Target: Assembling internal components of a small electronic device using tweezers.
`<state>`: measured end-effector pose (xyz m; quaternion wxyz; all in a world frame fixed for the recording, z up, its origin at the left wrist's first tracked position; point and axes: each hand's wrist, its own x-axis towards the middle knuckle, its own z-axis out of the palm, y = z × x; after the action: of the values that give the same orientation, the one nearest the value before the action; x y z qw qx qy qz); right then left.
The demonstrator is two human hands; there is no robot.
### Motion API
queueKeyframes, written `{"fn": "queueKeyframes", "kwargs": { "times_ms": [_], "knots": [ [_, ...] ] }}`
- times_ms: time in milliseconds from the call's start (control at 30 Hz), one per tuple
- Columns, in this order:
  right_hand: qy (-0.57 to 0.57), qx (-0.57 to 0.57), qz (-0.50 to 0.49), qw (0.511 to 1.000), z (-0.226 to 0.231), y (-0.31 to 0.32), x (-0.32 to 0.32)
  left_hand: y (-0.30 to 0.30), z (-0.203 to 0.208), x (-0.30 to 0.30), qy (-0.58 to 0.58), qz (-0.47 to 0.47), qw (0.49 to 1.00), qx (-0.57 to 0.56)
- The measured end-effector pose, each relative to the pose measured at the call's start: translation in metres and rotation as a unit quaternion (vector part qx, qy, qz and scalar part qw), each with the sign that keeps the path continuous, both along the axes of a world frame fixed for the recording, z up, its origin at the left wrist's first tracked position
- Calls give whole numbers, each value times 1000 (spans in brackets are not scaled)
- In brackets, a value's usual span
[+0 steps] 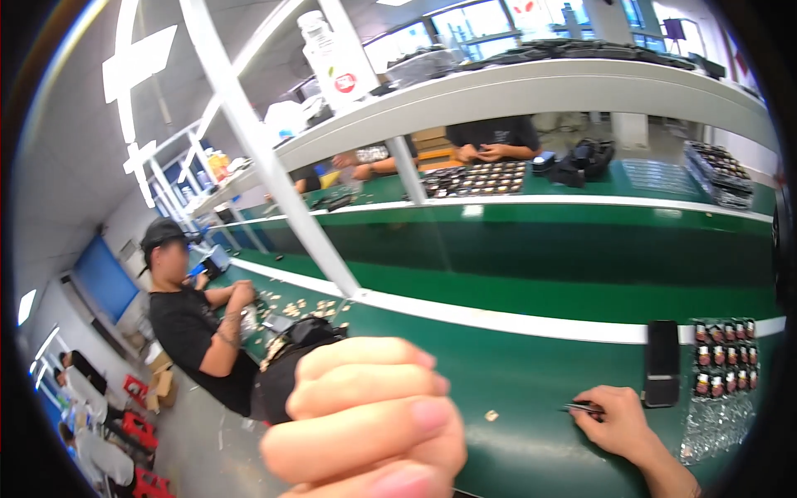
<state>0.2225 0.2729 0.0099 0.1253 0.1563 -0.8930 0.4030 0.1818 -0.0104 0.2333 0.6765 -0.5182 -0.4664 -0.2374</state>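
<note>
Slim black tool [586, 407], pinched between the thumb and fingers of the right hand [616, 422] over the green bench [540, 365]. Its long axis is laid nearly sideways, with the narrow tip directed leftward, away from the palm. The rear portion is covered by the fingers, and the exact kind of tool cannot be made out; whether the bench is touched by the tip cannot be told. Left of the tip, a small, pale, flat piece [491, 416] is seen on the smooth, slightly glossy surface. Just beyond the right hand and to its right, a black rectangular slab [662, 357] with a lighter band is set lengthwise away from the wearer. Farther right, dark round pieces [718, 357] are arranged in rows in a crinkled, transparent plastic tray [716, 433]. The left hand [374, 423] is raised close to the camera, its fingers curled tightly together; it is blurred and cut off below, and its inner side is hidden. Beyond it, a black soft object [315, 334] is partly covered.
</note>
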Motion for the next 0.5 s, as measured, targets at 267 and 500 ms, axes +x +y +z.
{"fn": "queueKeyframes", "kwargs": {
  "times_ms": [267,500],
  "knots": [
    [-24,16,-32,999,7,9,5,22,-15,5,-84,-82,989,91],
    [-47,24,47,998,7,-5,-10,-8,16,-7,106,-14,994,18]
  ]
}}
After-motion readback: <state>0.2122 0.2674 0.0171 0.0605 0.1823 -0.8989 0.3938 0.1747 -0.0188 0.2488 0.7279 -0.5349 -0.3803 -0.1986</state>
